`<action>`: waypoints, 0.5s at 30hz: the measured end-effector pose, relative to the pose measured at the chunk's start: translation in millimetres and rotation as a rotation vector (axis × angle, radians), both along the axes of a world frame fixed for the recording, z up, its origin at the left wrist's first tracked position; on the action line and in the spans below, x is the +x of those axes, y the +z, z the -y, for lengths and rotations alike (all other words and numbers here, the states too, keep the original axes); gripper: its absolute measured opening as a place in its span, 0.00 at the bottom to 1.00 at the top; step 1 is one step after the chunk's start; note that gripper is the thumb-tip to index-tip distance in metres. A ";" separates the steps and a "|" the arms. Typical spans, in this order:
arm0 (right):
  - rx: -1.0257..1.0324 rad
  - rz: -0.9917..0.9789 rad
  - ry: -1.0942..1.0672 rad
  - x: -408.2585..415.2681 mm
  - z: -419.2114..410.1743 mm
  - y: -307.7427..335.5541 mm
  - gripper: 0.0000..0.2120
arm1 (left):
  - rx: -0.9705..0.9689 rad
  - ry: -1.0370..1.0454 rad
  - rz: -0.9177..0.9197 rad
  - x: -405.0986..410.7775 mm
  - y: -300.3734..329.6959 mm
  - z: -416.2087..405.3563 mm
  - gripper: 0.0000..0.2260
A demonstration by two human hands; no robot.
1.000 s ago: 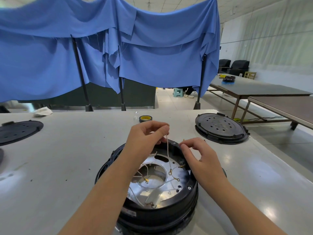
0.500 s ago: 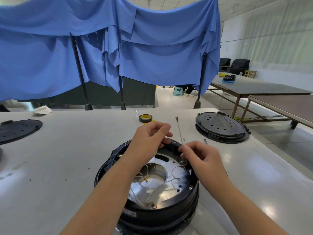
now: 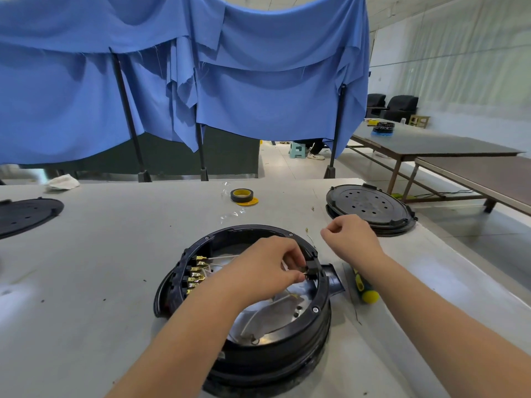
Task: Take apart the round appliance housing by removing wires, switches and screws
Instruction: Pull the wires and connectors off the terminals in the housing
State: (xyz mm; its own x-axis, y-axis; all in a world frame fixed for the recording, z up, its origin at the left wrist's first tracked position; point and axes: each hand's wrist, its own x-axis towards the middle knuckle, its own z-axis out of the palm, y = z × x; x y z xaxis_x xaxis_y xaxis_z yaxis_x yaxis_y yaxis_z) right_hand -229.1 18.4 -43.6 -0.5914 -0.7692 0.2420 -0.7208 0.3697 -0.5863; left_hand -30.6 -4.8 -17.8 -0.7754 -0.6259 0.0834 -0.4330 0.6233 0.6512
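The round black appliance housing lies open side up on the grey table. A row of brass terminals lines its left inner wall, and white wires cross its metal floor. My left hand reaches into the housing and pinches a small black switch part at the right inner rim. My right hand hovers over the table just right of the housing, fingers curled, thumb and forefinger pinched on a thin wire that trails to its left.
A yellow-handled screwdriver lies right of the housing by its black spout. Black round lids sit at the far right and far left. A tape roll and a white cloth lie near the back. The table edge runs along the right.
My right hand pulled a thin wire out of the housing and carried it right, off the rim. My left hand dropped from the raised wire to the switch part at the right rim.
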 end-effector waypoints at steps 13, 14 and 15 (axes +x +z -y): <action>0.368 -0.169 -0.061 -1.2 41.7 -14.0 0.09 | -0.050 -0.022 -0.003 -2.0 -6.3 5.2 0.03; 0.380 -0.182 -0.057 -1.2 42.7 -13.9 0.09 | -0.054 -0.023 -0.005 -1.9 -6.4 5.6 0.03; 0.388 -0.191 -0.053 -1.5 43.2 -14.0 0.08 | -0.054 -0.023 -0.008 -2.1 -6.4 5.9 0.03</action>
